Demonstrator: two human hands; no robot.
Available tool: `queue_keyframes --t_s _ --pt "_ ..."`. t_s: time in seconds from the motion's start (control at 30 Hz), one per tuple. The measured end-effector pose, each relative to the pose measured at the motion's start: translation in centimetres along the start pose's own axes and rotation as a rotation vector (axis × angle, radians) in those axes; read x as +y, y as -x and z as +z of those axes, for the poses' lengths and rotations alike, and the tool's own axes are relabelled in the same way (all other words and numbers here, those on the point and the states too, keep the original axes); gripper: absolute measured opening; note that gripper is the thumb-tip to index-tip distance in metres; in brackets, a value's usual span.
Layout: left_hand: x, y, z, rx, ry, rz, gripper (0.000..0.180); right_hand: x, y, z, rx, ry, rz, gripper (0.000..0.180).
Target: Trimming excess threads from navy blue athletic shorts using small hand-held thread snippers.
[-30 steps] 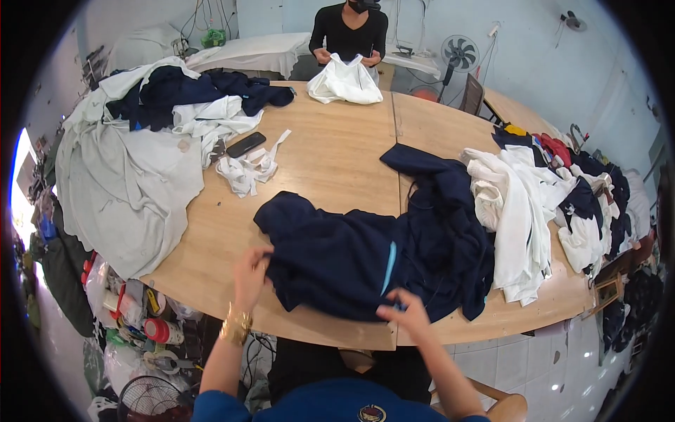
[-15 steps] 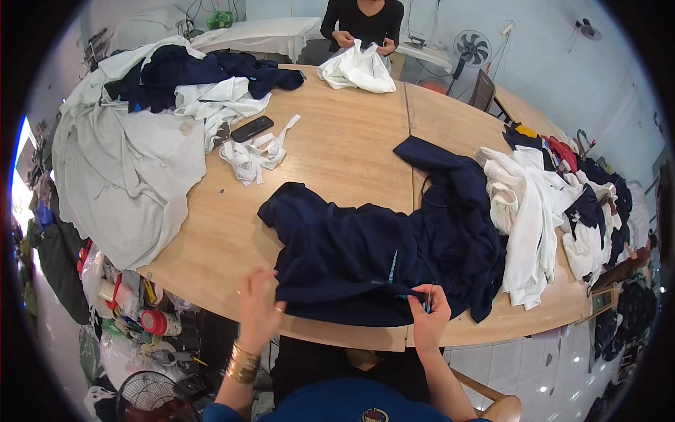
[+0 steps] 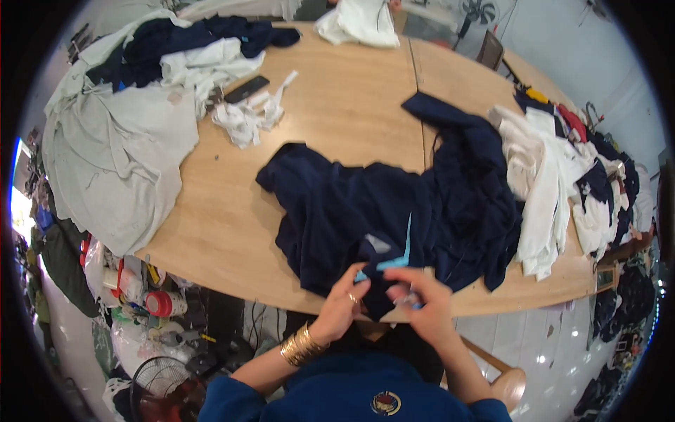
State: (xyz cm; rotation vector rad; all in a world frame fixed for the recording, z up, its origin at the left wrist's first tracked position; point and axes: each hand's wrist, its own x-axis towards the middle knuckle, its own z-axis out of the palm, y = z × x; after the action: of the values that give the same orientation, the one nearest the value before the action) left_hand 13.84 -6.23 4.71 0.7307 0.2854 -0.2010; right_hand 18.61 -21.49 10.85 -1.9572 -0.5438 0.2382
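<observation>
A navy blue garment (image 3: 351, 204) lies spread over the near part of the table, its front edge lifted toward me. My left hand (image 3: 341, 302) is closed on that edge, pinching the cloth by a light blue strip (image 3: 394, 264) sewn on it. Close beside it on the right, my right hand (image 3: 422, 302) is curled round a small blue and metallic tool (image 3: 411, 301) that looks like thread snips, partly hidden by the fingers and blurred. A pale label-like patch (image 3: 377, 244) shows on the cloth just beyond my hands.
The wooden table (image 3: 337, 91) bears a grey cloth heap (image 3: 126, 155) at left, white strips (image 3: 246, 119) and a black phone (image 3: 246, 88). White garments (image 3: 541, 183) are piled at right. Across the table, a person's hand shows by a white cloth (image 3: 358, 24).
My left hand has moved right and closed on the garment's edge, now near my right hand. The edge is raised, showing more light blue strip. The view has tipped downward.
</observation>
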Motion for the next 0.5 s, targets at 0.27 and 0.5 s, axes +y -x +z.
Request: queue_keyframes --t_s 0.27,0.5 --pt "1.3 0.1 -0.6 -0.057 0.137 -0.198 0.043 1.6 0.3 -1.3 0.241 0.043 0.171 0.022" --pt "0.5 0.1 -0.9 -0.147 0.169 -0.215 0.048 1.7 0.7 -1.1 0.229 0.108 0.131 0.022"
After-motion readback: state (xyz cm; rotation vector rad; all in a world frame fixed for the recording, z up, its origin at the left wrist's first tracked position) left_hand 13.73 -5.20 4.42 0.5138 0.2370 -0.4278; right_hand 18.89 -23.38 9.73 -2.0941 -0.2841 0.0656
